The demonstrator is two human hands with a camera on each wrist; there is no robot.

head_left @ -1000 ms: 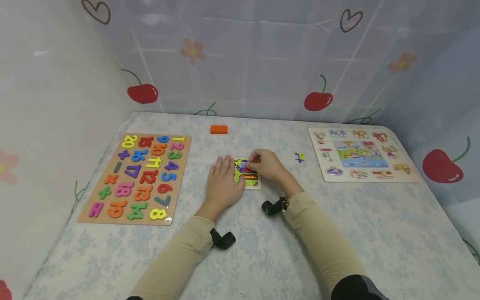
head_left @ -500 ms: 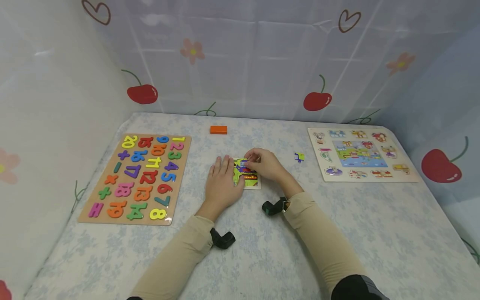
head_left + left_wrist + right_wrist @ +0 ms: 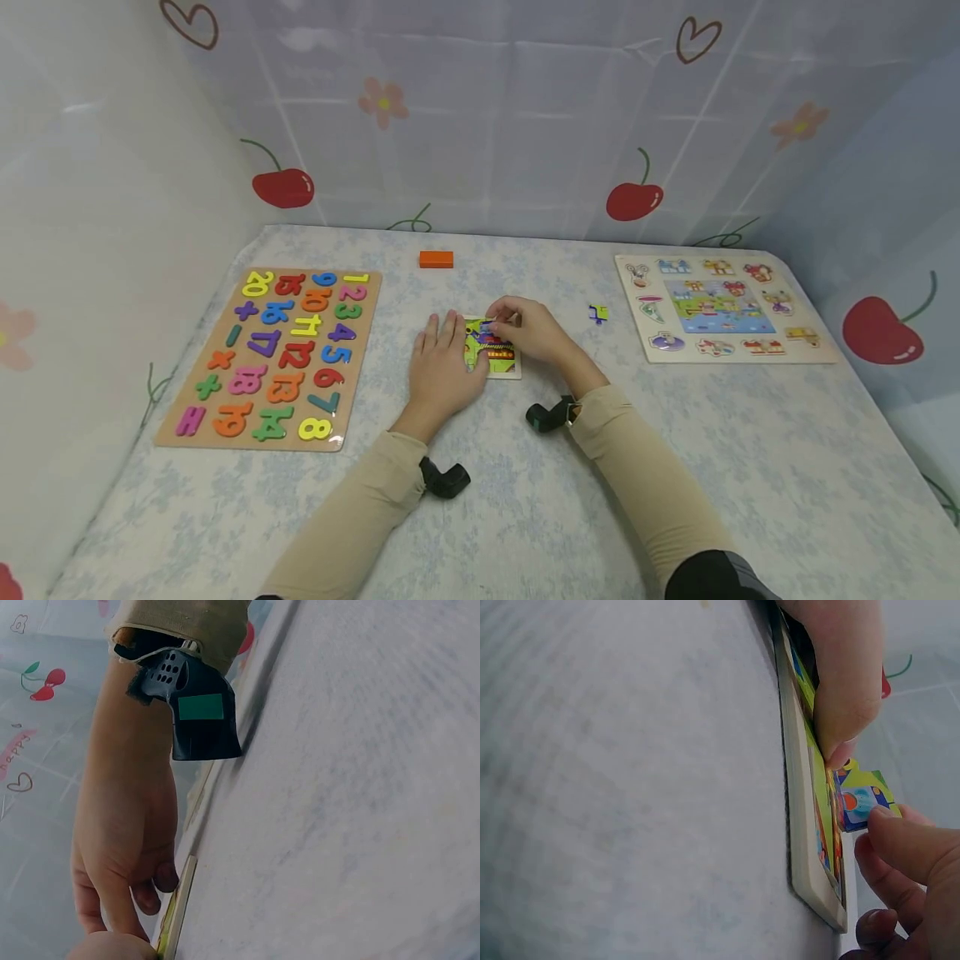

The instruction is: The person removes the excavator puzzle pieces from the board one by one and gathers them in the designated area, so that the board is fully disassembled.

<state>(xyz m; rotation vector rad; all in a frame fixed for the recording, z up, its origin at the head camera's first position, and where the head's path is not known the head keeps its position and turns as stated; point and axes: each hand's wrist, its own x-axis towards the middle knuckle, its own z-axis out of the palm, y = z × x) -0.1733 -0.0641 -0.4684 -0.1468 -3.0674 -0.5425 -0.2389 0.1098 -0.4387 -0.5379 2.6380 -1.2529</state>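
A small wooden jigsaw puzzle [image 3: 801,787] with a pale rim and a bright green picture lies on the table between both hands. My left hand [image 3: 444,367] rests over its left side with fingers straight, and in the right wrist view its thumb [image 3: 847,690] presses down on the puzzle. My right hand [image 3: 534,332] pinches a puzzle piece [image 3: 861,801] with a blue, orange and green print. That piece stands tilted above the puzzle, its lower edge close to the surface. A loose puzzle piece [image 3: 597,313], yellow-green and blue, lies to the right.
A number board [image 3: 362,350] with colourful raised digits and signs lies at the left. A pale picture puzzle board [image 3: 637,275] is at the back right. An orange block [image 3: 437,259] sits near the table's back edge, with a printed curtain [image 3: 480,150] behind.
Hardly anything differs: both hands keep their places at the puzzle, with the right fingers shifting only slightly around the pinched piece. The loose piece and boards have stayed put.
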